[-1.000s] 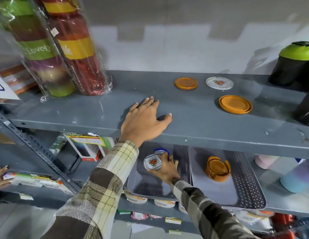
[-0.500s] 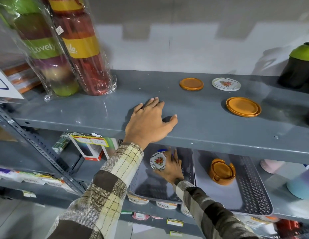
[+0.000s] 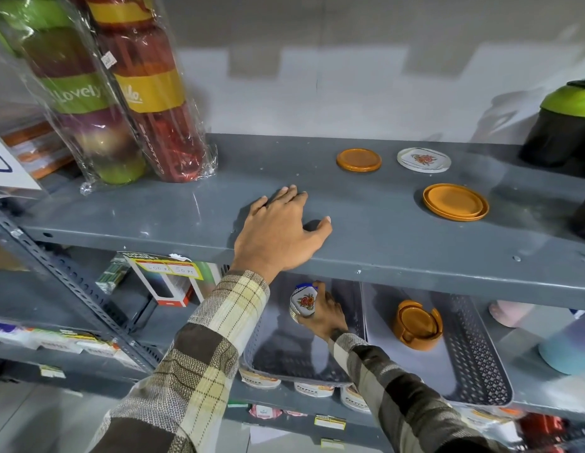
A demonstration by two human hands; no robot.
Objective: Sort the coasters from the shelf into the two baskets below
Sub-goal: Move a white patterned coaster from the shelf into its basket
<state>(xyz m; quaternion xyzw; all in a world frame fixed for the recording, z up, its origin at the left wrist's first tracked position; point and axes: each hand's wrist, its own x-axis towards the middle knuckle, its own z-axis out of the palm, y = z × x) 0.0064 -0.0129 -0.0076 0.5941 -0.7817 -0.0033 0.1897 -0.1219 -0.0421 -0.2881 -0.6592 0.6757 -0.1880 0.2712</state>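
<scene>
You had the big grey shelf (image 3: 399,230) in front of you, so I will tell every place from that shelf. Your left hand (image 3: 278,230) lay flat and open on top of the shelf, near its front edge, holding nothing. Your right hand (image 3: 323,313) was under the shelf, closed around a small stack of white flower coasters (image 3: 302,304), just over the left basket (image 3: 284,361).

To do this step well, I think you needed to lower the stack right down to the basket floor before you let go. If you dropped it from up high, the coasters could slide apart or tip over. You also had to keep the white ones out of the right basket (image 3: 474,354), which held the orange ones.

Now the count, biggest things first. There were two baskets under the shelf, side by side. In the right basket sat one orange coaster holder (image 3: 418,323) with orange coasters inside; I could not tell how many. On top of the shelf, there was one wide orange plate pile (image 3: 454,201), which looked like two stacked. Behind it, by the wall, lay one white flower coaster (image 3: 423,159). Beside that lay one small orange coaster (image 3: 358,159). So three spots on the shelf were not yet sorted.
</scene>
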